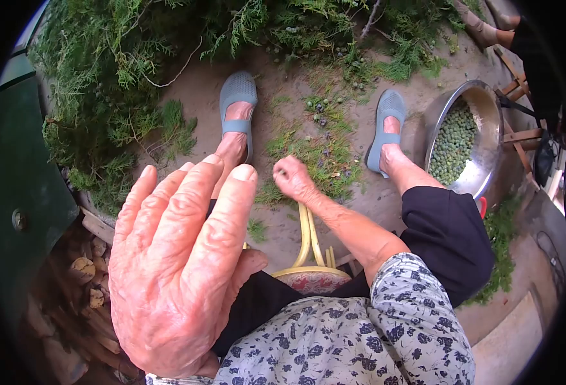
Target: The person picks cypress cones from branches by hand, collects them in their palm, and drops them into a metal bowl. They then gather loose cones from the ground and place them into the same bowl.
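My left hand is raised close to the camera with its fingers stretched out, the back of it showing. Nothing shows in it, and it hides part of my lap and the ground. My right hand hovers between my knees with its fingers curled shut; whatever they may hold is too small or hidden. Below it, green sprigs and small round cones lie scattered on the ground between my shoes. To the right, a metal basin holds many small green cones.
Leafy evergreen branches pile up ahead and to the left. A dark green metal panel stands at the left, above chopped firewood. Another person's feet and a wooden folding stool are at the right. A yellow-framed seat is under me.
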